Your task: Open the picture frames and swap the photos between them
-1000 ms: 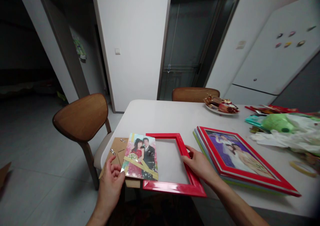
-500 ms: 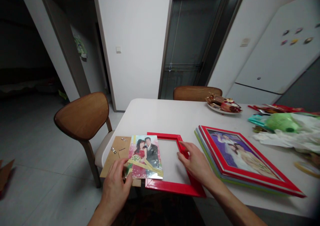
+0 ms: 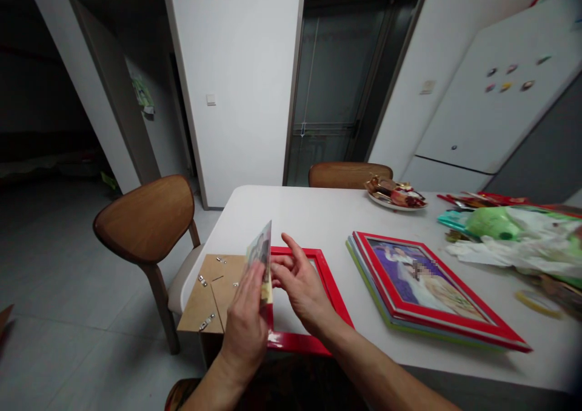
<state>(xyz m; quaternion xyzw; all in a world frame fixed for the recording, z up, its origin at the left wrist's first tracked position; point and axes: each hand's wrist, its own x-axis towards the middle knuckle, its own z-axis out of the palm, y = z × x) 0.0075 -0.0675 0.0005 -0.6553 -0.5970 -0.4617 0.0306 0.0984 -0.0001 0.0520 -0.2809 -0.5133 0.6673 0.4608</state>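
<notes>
A photo print (image 3: 260, 253) of a couple stands nearly edge-on above the table, gripped by my left hand (image 3: 246, 311). Close on its right side is my right hand (image 3: 304, 287), fingers apart; whether a fingertip touches the print is unclear. Beneath both hands lies an empty red picture frame (image 3: 300, 343), partly hidden by them. A brown backing board (image 3: 195, 308) with several metal clips rests to the left, at the table's corner, partly behind my left hand.
To the right is a stack of frames topped by a red framed wedding picture (image 3: 427, 280). Farther off are a plate (image 3: 396, 205) with food or wrappers, green and white plastic bags (image 3: 509, 235) and a tape roll (image 3: 538, 305). A wooden chair (image 3: 145, 220) stands left of the white table (image 3: 273, 208).
My left hand has lifted the photo print off the board and frame and tilted it up on edge. My right hand has left the frame's right side and moved left to the print.
</notes>
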